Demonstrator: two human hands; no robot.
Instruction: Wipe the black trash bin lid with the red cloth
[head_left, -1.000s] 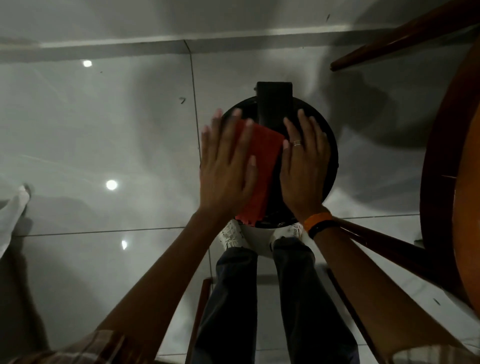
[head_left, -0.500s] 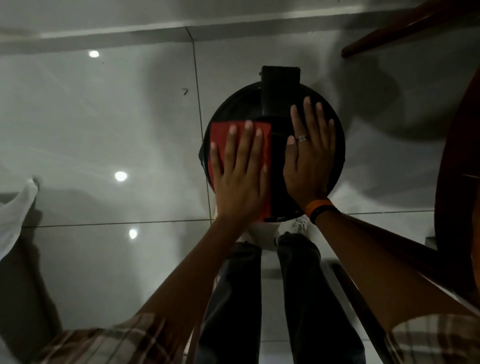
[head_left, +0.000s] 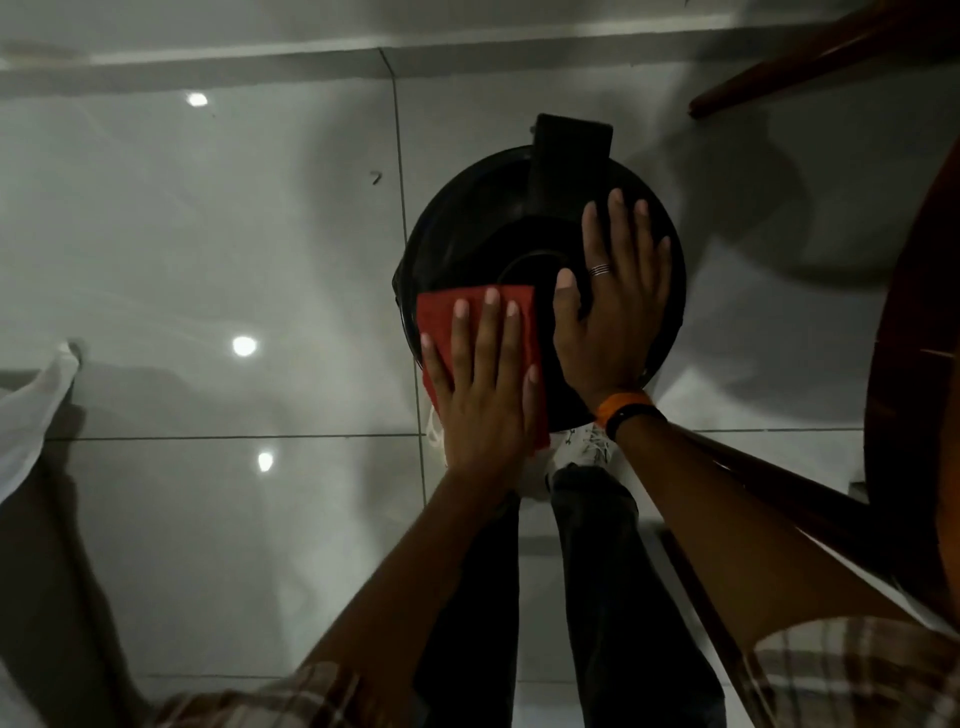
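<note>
The round black trash bin lid (head_left: 467, 234) lies below me, with its black hinge tab (head_left: 571, 156) at the far side. A folded red cloth (head_left: 441, 317) rests on the lid's near left part, hanging a little over the near rim. My left hand (head_left: 483, 384) lies flat on the cloth with fingers spread, pressing it down. My right hand (head_left: 613, 312), with a ring and an orange and black wristband, lies flat on the lid's right half, holding nothing.
Glossy grey floor tiles (head_left: 208, 234) surround the bin. Dark wooden furniture (head_left: 914, 389) stands at the right, with a wooden leg (head_left: 810, 62) at the top right. A white cloth (head_left: 31, 415) shows at the left edge. My legs and white shoes (head_left: 587, 447) are just below the bin.
My left hand has slid the red cloth toward me and to the lid's near left edge. The right hand stays flat on the lid's right half.
</note>
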